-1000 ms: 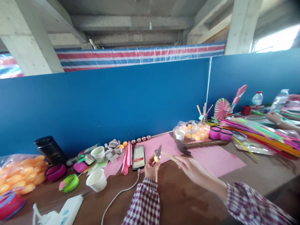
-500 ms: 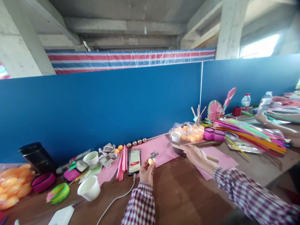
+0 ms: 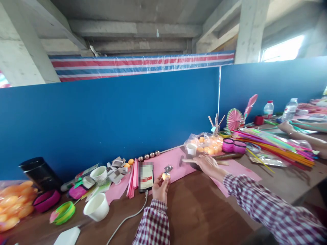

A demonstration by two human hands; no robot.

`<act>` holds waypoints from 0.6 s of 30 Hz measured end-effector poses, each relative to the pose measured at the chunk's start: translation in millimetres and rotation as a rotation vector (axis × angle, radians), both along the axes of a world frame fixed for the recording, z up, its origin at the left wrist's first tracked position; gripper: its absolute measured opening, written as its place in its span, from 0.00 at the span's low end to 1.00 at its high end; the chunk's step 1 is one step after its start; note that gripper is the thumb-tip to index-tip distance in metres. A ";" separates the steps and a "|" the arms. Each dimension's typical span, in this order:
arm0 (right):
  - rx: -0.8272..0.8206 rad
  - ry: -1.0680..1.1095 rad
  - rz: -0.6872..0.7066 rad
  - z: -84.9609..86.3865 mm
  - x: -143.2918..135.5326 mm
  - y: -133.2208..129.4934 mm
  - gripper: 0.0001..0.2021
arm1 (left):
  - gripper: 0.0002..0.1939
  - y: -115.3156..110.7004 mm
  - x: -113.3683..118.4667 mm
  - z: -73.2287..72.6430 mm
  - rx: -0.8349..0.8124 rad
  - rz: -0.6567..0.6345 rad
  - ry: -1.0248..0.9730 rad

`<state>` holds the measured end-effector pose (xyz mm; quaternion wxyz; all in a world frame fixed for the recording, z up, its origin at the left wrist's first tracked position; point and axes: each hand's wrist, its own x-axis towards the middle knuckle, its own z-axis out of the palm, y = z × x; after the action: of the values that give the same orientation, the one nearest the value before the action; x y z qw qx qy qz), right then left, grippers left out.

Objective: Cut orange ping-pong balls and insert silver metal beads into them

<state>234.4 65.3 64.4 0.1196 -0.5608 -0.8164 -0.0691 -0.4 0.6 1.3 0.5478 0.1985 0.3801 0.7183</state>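
Observation:
My left hand (image 3: 160, 190) is closed on an orange ping-pong ball (image 3: 166, 176), with a cluster of small silvery pieces (image 3: 168, 169) at its top. It is beside a phone (image 3: 146, 177) plugged into a white cable. To the right, my right hand (image 3: 208, 165) is wrapped over the wooden handle of a hammer (image 3: 188, 161). The hammer's dark head points left, over the pink paper (image 3: 176, 156), and the handle's end shows past my wrist. Part of the handle is hidden under my fingers.
Shiny metal balls (image 3: 146, 156) line the panel's foot. White cups (image 3: 96, 207), a black cylinder (image 3: 38, 173) and a bag of orange balls (image 3: 16, 202) stand left. Another bag of balls (image 3: 211, 148) and colourful pipe cleaners (image 3: 276, 146) lie right, near another person's hand (image 3: 285, 128).
My right hand has shifted slightly left, and the hammer has turned with it, so its head shows more clearly. My left hand and the ball have hardly moved.

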 end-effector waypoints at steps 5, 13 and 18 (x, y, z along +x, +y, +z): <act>0.049 -0.045 0.020 3.2 -11.9 11.1 0.13 | 0.18 -1.4 0.5 2.6 0.005 -0.001 0.005; 0.193 -0.123 0.026 7.2 -19.1 13.0 0.12 | 0.14 -2.1 0.7 6.9 -0.019 0.035 -0.041; 0.124 -0.005 0.195 6.6 -49.6 -4.4 0.14 | 0.09 -1.4 -0.5 5.9 -0.018 0.065 -0.072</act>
<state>184.7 60.9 71.0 0.1582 -0.4702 -0.8614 -0.1090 -0.9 -0.8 7.2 0.5391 0.1551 0.3729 0.7391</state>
